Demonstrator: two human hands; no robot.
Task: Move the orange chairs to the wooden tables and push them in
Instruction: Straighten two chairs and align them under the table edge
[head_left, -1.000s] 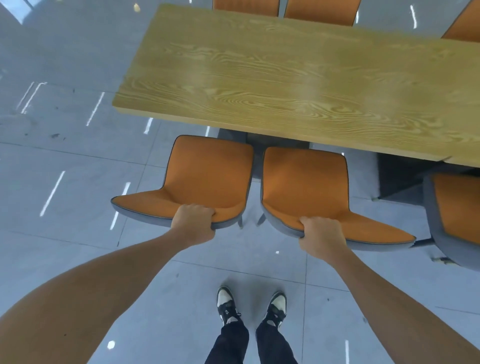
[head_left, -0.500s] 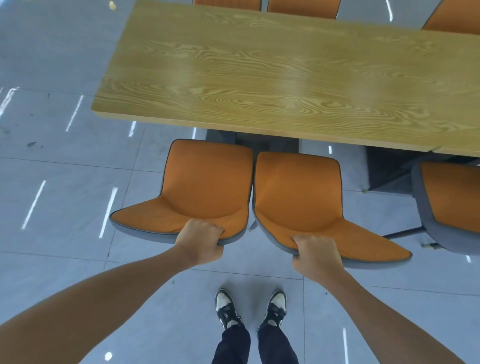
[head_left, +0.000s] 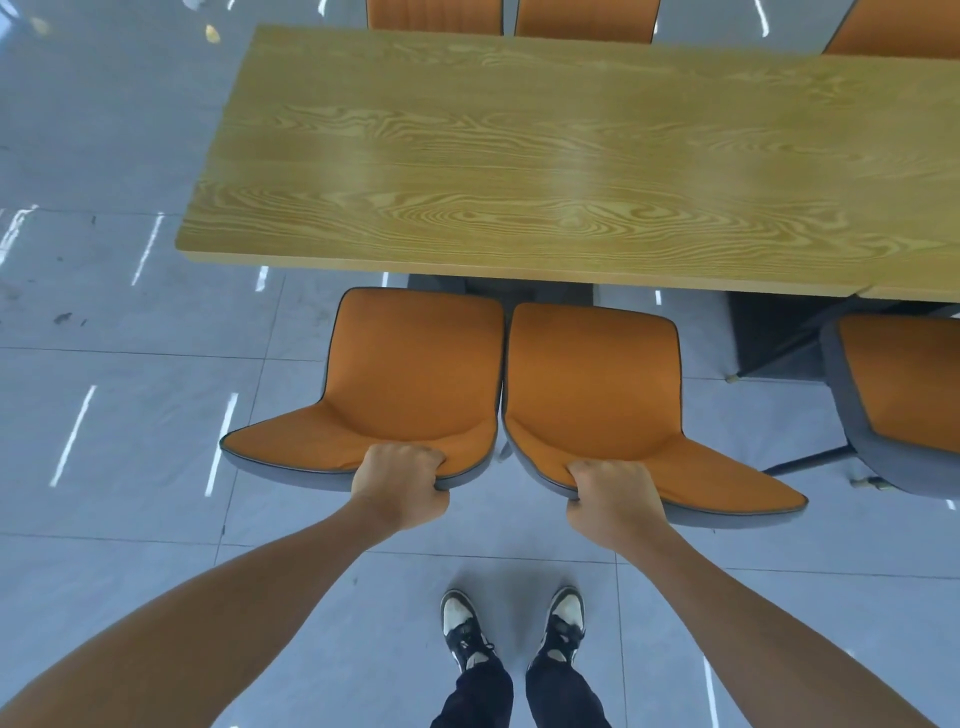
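Observation:
Two orange chairs with grey shells stand side by side at the near edge of the wooden table (head_left: 545, 156). My left hand (head_left: 400, 486) grips the top of the backrest of the left orange chair (head_left: 415, 374). My right hand (head_left: 615, 496) grips the backrest top of the right orange chair (head_left: 592, 384). The two seats touch along their inner sides. Their front edges sit just short of the table's near edge, with a strip of floor showing between.
A third orange chair (head_left: 904, 395) stands at the right, by the table's dark leg frame (head_left: 769, 332). More orange chairs (head_left: 582, 18) line the far side. Grey tiled floor (head_left: 130, 415) stretches to the left. My feet (head_left: 514, 629) stand just behind the chairs.
The two chairs have slid together until their sides touch, and they stand a little back from the table edge compared with one second ago. Both hands kept their grip.

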